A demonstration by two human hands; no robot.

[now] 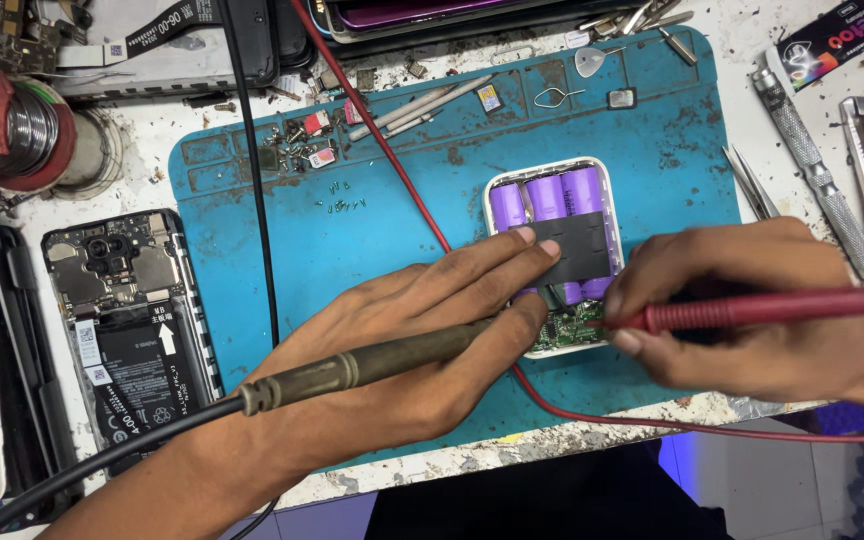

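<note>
Left of the blue mat [372,230] lies an opened phone [127,320]; a solder spool [2,120] sits beyond it, tweezers [749,182] right.

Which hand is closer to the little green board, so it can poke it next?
The right hand, probably. Its red probe tip already sits at the green circuit board. The left hand holds its dark probe at the board's left edge, fingers resting on the power bank.

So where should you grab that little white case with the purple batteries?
Grip the small white plastic case across its two long sides, coming down from above. It lies flat and open-topped on the blue mat, so a pinch on the rim avoids the purple cells and green board.
</note>
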